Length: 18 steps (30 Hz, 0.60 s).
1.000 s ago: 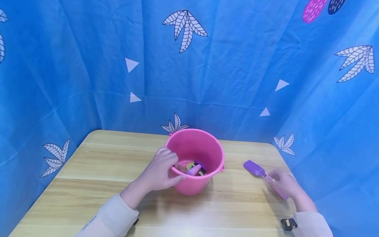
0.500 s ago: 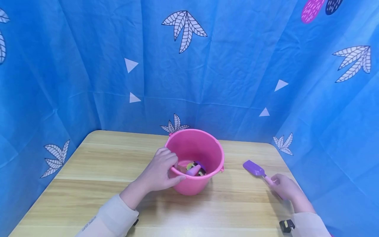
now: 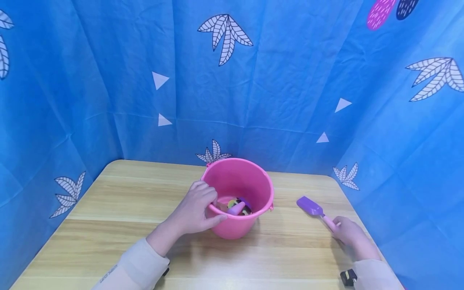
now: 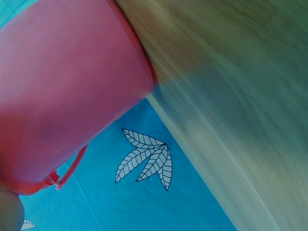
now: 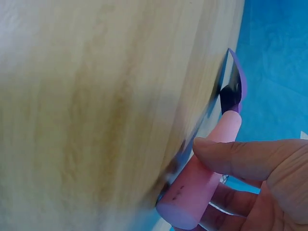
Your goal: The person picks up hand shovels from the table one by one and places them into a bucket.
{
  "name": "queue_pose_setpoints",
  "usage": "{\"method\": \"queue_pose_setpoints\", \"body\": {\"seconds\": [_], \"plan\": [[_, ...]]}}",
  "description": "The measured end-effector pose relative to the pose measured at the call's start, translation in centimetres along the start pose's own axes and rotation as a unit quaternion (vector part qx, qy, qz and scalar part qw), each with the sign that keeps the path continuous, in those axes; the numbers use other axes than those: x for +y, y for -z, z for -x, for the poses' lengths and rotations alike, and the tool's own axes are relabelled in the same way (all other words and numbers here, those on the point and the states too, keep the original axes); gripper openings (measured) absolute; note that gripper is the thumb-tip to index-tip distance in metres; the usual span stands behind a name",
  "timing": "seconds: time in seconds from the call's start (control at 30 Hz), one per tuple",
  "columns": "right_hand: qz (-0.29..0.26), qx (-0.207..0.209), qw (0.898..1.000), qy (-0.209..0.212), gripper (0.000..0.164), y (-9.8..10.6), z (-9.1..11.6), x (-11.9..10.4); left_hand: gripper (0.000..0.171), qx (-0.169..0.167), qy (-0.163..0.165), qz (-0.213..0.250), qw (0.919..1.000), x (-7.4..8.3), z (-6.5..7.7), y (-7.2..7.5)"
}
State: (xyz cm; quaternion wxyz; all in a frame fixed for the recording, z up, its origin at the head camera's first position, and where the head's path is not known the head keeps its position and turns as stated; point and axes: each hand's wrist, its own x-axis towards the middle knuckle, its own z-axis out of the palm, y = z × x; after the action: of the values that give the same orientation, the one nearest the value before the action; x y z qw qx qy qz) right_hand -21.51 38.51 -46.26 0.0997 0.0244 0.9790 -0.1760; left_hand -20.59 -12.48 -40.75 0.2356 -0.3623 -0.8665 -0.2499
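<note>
A pink bucket [image 3: 235,227] stands upright on the wooden table, and my left hand [image 3: 197,207] grips its near left rim, fingers inside and thumb over the outer edge. Inside it lie several small things, among them a pink handle [image 3: 237,208] and a yellow-green piece. In the left wrist view the bucket's wall [image 4: 72,82] fills the upper left. To the right, my right hand [image 3: 349,233] holds a toy shovel [image 3: 310,206] by its pink handle; the purple blade points away. The right wrist view shows the thumb across the handle [image 5: 192,192] and fingers curled beneath.
The light wooden table [image 3: 119,201] has rounded back corners. Blue cloth [image 3: 290,60] with white leaf prints hangs behind it and along both sides, close to the table's right edge near my right hand. The bucket's handle [image 4: 74,166] hangs down its side.
My right hand has closed round the shovel's handle, its fingers coming from loosely spread to curled. The shovel stays about where it was. The left hand and bucket have not moved.
</note>
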Motion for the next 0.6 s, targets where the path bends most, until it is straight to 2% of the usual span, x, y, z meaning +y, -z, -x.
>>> {"method": "queue_pose_setpoints", "body": {"seconds": [0.2,0.33,0.4,0.5,0.6], "plan": [[0.004,-0.001,1.000,-0.002,0.030,0.3,0.2,-0.3,0.038,0.000,-0.001,0.002,1.0000,0.0,-0.2,-0.1],[0.004,-0.006,1.000,-0.003,0.042,0.9,0.5,-1.0,0.037,0.001,0.003,-0.002,1.0000,0.0,-0.2,-0.1],[0.007,-0.001,1.000,0.004,0.042,1.2,0.7,-1.3,0.037,0.002,0.004,-0.005,1.0000,0.0,-0.1,-0.2],[0.016,0.017,0.999,0.025,0.031,1.6,0.8,-1.6,0.037,0.003,0.006,-0.007,0.9999,0.0,-0.1,-0.3],[0.017,0.025,0.999,0.033,0.028,1.9,0.7,-1.8,0.037,0.003,0.009,-0.006,0.9999,0.0,-0.1,-0.3]]}}
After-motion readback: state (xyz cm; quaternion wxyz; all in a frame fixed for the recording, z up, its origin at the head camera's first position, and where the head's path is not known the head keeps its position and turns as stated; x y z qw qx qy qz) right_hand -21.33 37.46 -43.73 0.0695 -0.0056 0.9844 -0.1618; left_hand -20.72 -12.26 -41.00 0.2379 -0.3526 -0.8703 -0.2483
